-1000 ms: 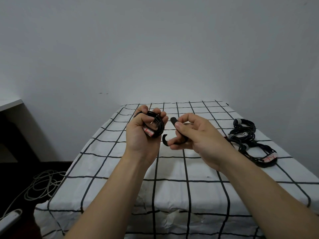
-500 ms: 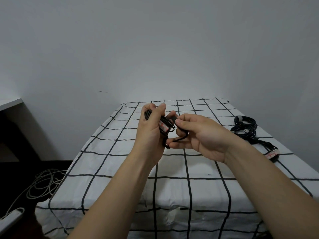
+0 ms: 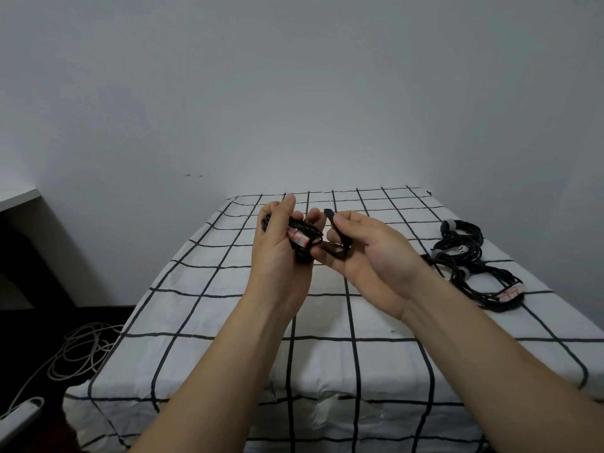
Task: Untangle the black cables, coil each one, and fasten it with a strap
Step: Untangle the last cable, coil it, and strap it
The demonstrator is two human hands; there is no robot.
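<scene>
Head view, counter [image 3: 228, 322] covered with a white cloth checked in black lines, set against a grey wall [image 3: 294, 93].

Surroundings: beside the counter's left edge, on the dark floor, lies a loose tangle of pale cords [image 3: 81, 351]. A pale power strip [image 3: 19, 416] shows at the lower left. The corner of a light shelf [image 3: 18, 197] juts in at far left.

Near the right edge, well apart from the hands, lies a heap of black cables [image 3: 464, 253]. It bears three grey straps and one white tag marked in red [image 3: 510, 294]. How many cables make up the heap cannot be told.

Obstructions: the right forearm crosses the heap's near left end. The left palm hides much of the held coil.

Held above the counter's middle, towards the far edge:
- Left hand [image 3: 281, 256]: fingers curled round one black coil [image 3: 307, 228], which carries a second white tag marked in red.
- Right hand [image 3: 372, 256]: thumb and fingers pinch one black strap [image 3: 329, 214], which bends down towards the coil.

The two hands meet at the coil
</scene>
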